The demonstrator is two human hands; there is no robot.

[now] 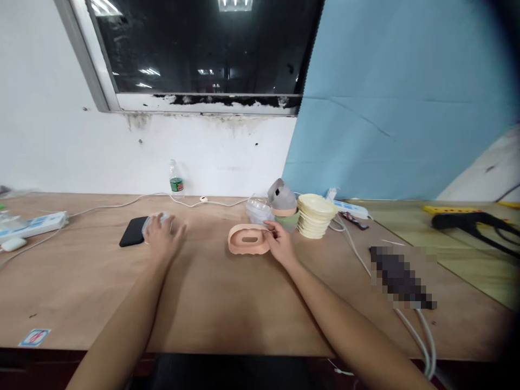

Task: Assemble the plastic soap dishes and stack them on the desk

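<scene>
My right hand [279, 244] pinches the right end of a peach-coloured oval plastic piece [239, 246] with a scalloped edge and a slot in its middle. The piece is held tilted over the table. On the left, my left hand [163, 237] lies over a clear plastic piece [145, 229], its fingers spread; the hand hides most of that piece. A black phone [132, 232] lies just left of it. Behind my right hand stand clear plastic containers [258, 208], a stack of cream-coloured cups [314, 216] and a grey part [281, 196] on peach and green ones.
A plastic bottle [176, 181] stands by the wall. Power strips lie at the left [40, 222] and the back right [351, 209]. A white cable [122, 203] runs along the back. At right lie a blurred-out dark object [402, 277] and a black-handled item [467, 221].
</scene>
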